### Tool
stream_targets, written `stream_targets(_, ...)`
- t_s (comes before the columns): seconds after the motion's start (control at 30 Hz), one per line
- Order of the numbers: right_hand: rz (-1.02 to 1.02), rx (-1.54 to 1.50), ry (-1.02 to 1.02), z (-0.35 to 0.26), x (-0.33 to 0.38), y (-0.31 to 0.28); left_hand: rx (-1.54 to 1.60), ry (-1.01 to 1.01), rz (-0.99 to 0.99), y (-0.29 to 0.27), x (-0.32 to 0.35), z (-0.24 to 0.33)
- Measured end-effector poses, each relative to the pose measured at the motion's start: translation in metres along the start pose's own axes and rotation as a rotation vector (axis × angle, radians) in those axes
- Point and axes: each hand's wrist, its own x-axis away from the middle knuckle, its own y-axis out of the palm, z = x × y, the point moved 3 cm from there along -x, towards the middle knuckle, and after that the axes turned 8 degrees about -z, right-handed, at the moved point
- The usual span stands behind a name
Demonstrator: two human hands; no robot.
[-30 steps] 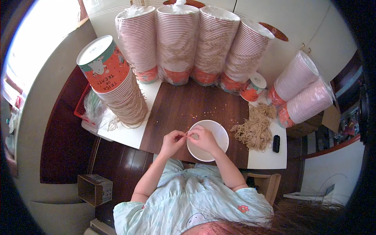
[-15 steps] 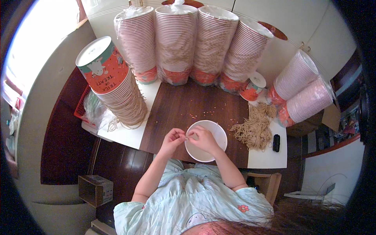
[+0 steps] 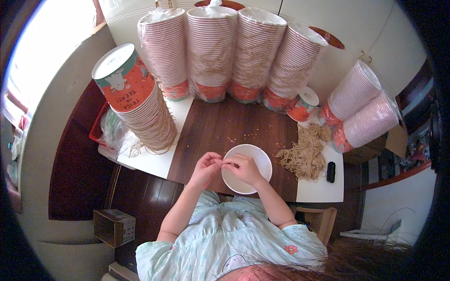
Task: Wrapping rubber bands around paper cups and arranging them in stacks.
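A white paper bucket stands at the table's near edge with its open mouth up. My left hand is at the left side of its rim, fingertips pinched together. Reaching across the mouth, my right hand is closed in a pinch too, its fingertips meeting those of the left. Whatever lies between the fingertips is too small to make out. A tangled heap of tan cord lies to the right of the bucket.
Tall wrapped stacks of paper buckets line the back, with more stacks at right. An orange-and-green bucket stack with cord handles leans at left. A small black object lies by the cord. Tiny coloured bits dot the brown table.
My right hand has dropped slightly, and its fingers are more bent and pressed closer to the left fingertips. The bucket and the cord stay where they were.
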Motion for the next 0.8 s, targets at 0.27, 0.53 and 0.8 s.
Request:
stream_targets(0.27,0.033,-0.120,0.150,0.004,-0.001,-0.001,-0.103,-0.034,0.080,-0.011,0.005,-0.004)
stream_targets(0.53,-0.031,-0.204,0.212,0.014,-0.001,0.003,-0.841,0.169,0.063,0.003,0.006,0.007)
stream_targets(0.8,-0.088,-0.130,0.238,0.014,0.000,0.005,-0.506,0.041,0.079,0.004,0.006,0.013)
